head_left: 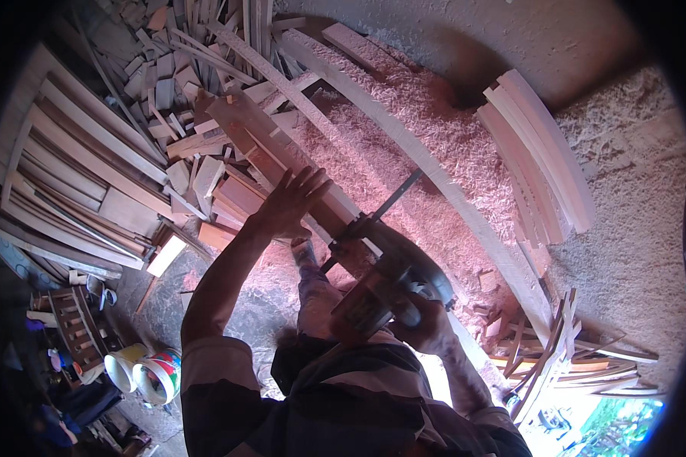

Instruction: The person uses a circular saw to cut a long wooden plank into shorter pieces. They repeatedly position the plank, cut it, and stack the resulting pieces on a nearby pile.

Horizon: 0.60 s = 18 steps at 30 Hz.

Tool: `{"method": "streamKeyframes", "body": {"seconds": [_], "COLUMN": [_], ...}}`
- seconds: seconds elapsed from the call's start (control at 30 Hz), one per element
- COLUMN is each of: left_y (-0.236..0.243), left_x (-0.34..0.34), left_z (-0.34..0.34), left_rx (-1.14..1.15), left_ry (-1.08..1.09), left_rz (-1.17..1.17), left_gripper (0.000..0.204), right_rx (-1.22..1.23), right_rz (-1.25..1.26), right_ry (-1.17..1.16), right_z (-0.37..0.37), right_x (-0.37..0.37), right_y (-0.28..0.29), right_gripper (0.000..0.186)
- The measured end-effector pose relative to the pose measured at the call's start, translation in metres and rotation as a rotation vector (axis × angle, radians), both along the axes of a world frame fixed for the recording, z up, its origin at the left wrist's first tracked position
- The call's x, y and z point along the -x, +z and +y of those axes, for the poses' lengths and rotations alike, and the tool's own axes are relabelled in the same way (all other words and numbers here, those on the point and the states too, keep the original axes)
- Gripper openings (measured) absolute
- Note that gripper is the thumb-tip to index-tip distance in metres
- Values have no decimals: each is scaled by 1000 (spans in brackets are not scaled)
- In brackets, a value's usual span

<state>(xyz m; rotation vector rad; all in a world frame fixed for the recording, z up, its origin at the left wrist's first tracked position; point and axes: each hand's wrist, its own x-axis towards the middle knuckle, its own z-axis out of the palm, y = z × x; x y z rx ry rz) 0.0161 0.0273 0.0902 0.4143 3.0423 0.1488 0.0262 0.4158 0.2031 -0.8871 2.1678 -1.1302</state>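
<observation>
My right hand (425,326) is closed round the handle of a circular saw (392,286). A straight dark guide bar (396,195) sticks out across the saw's front. The saw rests at the near end of a long wooden board (329,209), which runs away toward the far left. My left hand (291,204) lies on the board just ahead of the saw, fingers spread and holding nothing. The saw's body hides the blade and the end of the board.
Wood offcuts (164,80) are heaped at the far left, beside stacked curved boards (91,160). Shavings (457,145) cover the floor under a long plank (404,141). Curved pieces (537,152) lie at right, thin strips (579,358) near right. Two buckets (156,377) stand near left.
</observation>
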Motion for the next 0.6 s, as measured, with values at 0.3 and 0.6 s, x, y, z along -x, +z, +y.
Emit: {"method": "streamKeyframes", "body": {"seconds": [0.3, 0.6], "left_y": [-63, -91], "left_x": [23, 27], "left_z": [-4, -8], "left_rx": [-47, -4], "left_ry": [-59, -96], "left_rz": [111, 371], "left_gripper": [99, 87], "right_rx": [-82, -120], "right_rz": [-12, -105], "right_ry": [28, 94], "right_z": [-26, -37], "right_x": [8, 15], "right_y": [-34, -31], "right_gripper": [56, 65]}}
